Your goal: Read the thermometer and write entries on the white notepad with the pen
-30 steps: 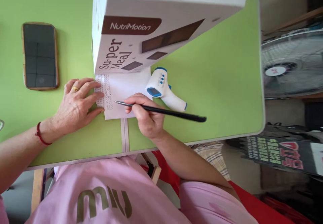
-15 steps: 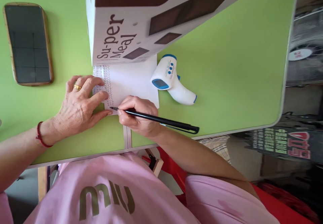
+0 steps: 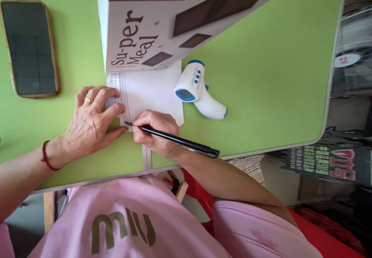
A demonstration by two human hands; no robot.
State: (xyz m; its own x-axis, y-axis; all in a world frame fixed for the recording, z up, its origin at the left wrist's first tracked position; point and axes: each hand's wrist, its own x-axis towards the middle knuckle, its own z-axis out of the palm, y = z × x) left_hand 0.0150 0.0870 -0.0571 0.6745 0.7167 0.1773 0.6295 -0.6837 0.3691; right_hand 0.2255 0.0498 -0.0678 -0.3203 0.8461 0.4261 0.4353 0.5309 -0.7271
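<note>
A black pen (image 3: 177,137) is pinched in my right hand (image 3: 157,130), its tip on the lower left part of a white sheet of paper (image 3: 154,91). Rows of small handwriting run along the sheet's left side. My left hand (image 3: 94,118) rests with fingers spread and bent over that written edge, a gold ring on one finger. The thumb of this hand lies by the paper's bottom edge, close to the pen tip. A tall printed box (image 3: 162,37) stands over the far part of the sheet and hides it.
A white and blue infrared thermometer (image 3: 200,91) lies at the paper's right edge. At the far left is a phone (image 3: 30,48) in a brown-rimmed case. The green table (image 3: 267,79) has a metal rim at the front and right. Beyond it stands a fan (image 3: 348,60).
The pen tip and my right hand have shifted slightly left, and the pen's rear end has swung lower. My left hand stays in place. The view has tilted a little.
</note>
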